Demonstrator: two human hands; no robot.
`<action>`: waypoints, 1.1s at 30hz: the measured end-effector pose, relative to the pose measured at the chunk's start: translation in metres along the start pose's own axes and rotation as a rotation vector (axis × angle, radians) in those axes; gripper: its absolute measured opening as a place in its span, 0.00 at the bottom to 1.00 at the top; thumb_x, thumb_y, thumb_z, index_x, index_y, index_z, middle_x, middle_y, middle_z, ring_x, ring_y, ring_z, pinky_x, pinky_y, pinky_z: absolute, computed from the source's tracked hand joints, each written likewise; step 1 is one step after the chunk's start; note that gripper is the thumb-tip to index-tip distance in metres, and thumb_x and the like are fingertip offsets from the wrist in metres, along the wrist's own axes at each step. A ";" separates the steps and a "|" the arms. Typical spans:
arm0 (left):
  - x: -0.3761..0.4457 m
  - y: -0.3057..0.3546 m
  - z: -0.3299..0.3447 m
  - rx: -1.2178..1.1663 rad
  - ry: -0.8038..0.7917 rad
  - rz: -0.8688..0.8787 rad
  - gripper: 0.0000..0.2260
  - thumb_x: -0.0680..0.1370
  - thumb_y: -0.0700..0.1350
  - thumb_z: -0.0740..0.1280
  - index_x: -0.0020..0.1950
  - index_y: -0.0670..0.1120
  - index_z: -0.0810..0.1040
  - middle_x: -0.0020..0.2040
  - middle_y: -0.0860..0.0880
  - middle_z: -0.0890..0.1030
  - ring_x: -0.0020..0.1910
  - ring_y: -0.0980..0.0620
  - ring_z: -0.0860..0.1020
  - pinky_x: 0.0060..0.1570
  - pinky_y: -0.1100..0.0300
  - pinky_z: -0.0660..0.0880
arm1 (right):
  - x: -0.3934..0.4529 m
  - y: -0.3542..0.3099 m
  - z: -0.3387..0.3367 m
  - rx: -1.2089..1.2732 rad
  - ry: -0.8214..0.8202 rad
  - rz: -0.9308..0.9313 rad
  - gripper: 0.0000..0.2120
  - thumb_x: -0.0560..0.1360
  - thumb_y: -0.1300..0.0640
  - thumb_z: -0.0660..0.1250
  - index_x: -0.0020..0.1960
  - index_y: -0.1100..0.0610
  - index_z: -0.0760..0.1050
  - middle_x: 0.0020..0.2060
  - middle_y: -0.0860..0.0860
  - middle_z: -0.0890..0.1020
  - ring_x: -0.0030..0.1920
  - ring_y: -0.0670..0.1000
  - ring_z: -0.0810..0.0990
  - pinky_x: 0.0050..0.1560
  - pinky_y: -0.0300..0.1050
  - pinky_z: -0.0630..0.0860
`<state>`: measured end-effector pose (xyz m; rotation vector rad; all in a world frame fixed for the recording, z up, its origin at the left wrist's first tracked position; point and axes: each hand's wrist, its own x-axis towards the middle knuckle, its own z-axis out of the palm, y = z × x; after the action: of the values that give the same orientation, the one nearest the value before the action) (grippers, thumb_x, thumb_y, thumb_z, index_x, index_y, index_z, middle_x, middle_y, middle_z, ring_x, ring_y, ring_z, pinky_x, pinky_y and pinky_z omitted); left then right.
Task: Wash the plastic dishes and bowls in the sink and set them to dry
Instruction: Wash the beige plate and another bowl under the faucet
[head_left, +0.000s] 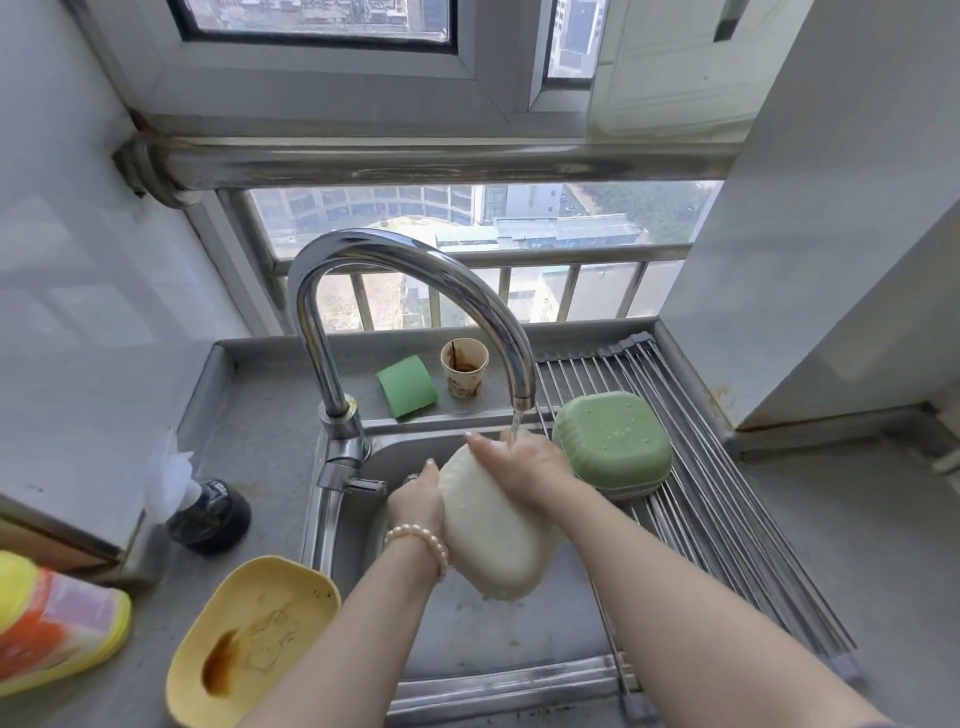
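A white plastic bowl (493, 525) is held over the sink (467, 629), bottom side toward the camera and tilted, its surface dotted with water drops. The left hand (418, 501) grips its left edge, fingers curled behind the rim, a pearl bracelet (423, 543) on the wrist. The right hand (524, 460) lies flat on the upper end of the bowl with fingers stretched out, pressing on it. A thin stream of water (514, 428) runs from the curved faucet (395, 312) onto the right hand.

Just right of the hands, a green bowl (615, 444) sits upside down on the metal drying rack (727, 499) that spans the sink's right side. On the counter (249, 452) at the lower left, a yellow bowl (249, 644) lies open side up with brown residue inside, touching the sink's edge. Behind the faucet, on the back ledge, stand a green sponge (407, 385) and a stained paper cup (464, 366). A dark bottle (210, 514) stands at the left of the counter, and a yellow and orange package (52, 621) lies at the far left edge.
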<state>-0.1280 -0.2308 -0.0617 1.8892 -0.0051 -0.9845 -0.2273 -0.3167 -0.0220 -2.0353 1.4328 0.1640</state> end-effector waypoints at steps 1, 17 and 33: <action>0.002 0.003 0.000 -0.012 0.000 0.018 0.15 0.79 0.50 0.65 0.41 0.39 0.79 0.46 0.39 0.81 0.43 0.43 0.77 0.47 0.54 0.75 | 0.003 0.003 -0.006 0.120 -0.025 0.018 0.29 0.79 0.36 0.51 0.65 0.56 0.73 0.64 0.58 0.75 0.65 0.58 0.72 0.62 0.49 0.66; -0.035 0.013 0.051 1.110 -0.127 0.835 0.28 0.77 0.59 0.38 0.70 0.56 0.67 0.70 0.48 0.70 0.69 0.46 0.66 0.69 0.46 0.57 | 0.007 0.032 0.019 1.054 0.136 0.425 0.16 0.82 0.55 0.54 0.66 0.61 0.71 0.63 0.62 0.76 0.59 0.56 0.77 0.53 0.43 0.75; -0.033 0.035 0.035 1.293 0.018 0.699 0.22 0.79 0.62 0.49 0.60 0.51 0.74 0.60 0.48 0.77 0.61 0.46 0.73 0.60 0.50 0.65 | 0.005 0.008 0.030 1.082 0.168 0.311 0.18 0.80 0.49 0.59 0.39 0.57 0.78 0.44 0.57 0.84 0.49 0.59 0.82 0.57 0.57 0.77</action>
<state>-0.1588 -0.2632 -0.0216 2.6618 -1.4900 -0.4252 -0.2250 -0.3050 -0.0513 -0.9544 1.4531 -0.5566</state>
